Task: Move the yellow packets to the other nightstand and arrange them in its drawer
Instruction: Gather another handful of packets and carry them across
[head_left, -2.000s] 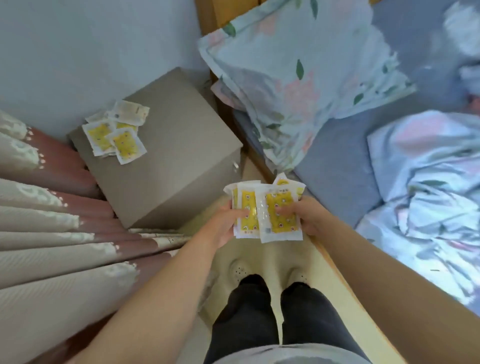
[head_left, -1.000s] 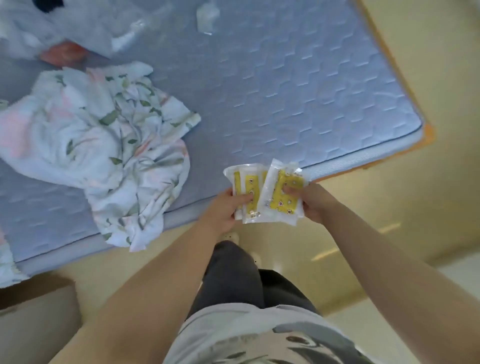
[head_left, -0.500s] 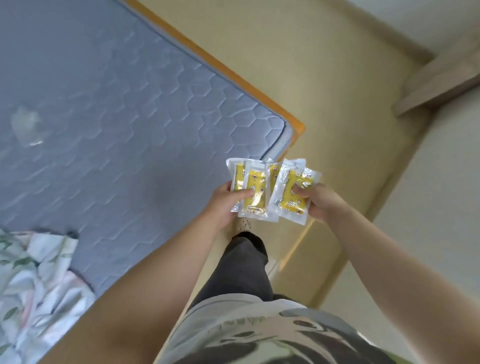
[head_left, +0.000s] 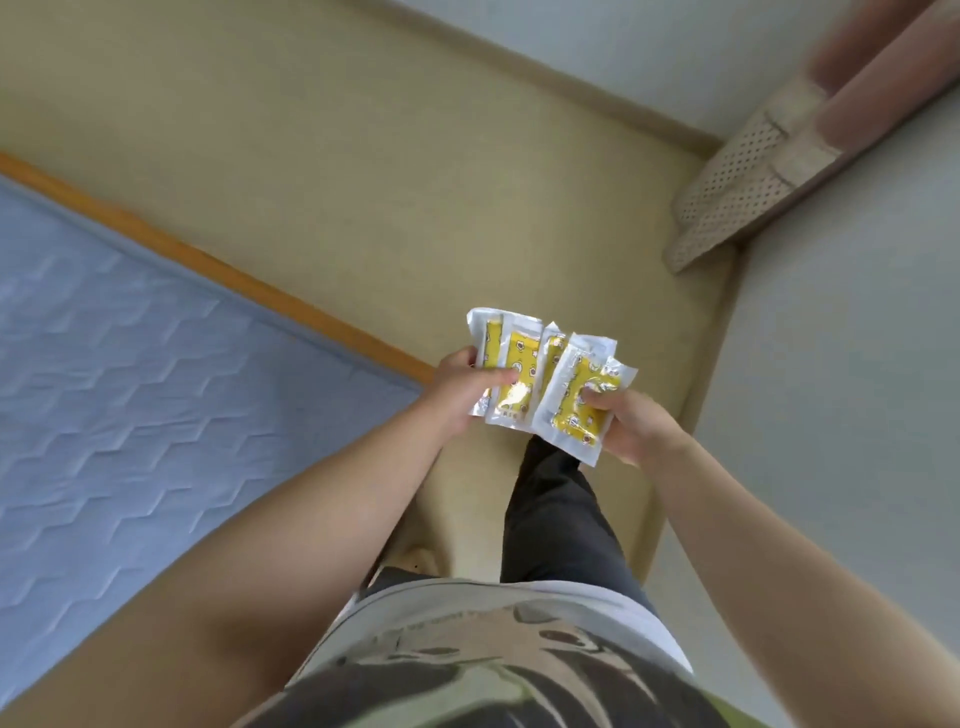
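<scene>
midway, carrying step: left hand (head_left: 457, 389) and right hand (head_left: 631, 426) fingers pinching fanned yellow packets (head_left: 545, 384) beside bed (head_left: 156, 389); next likely needs reaching the unseen nightstand drawer.

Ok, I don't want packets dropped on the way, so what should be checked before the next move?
1. Left hand grips packets: ok.
2. Right hand grips the rest: ok.
3. No packet on the floor: ok, none seen.
4. Nightstand in view: not ok.
5. Drawer open: cannot tell.
</scene>
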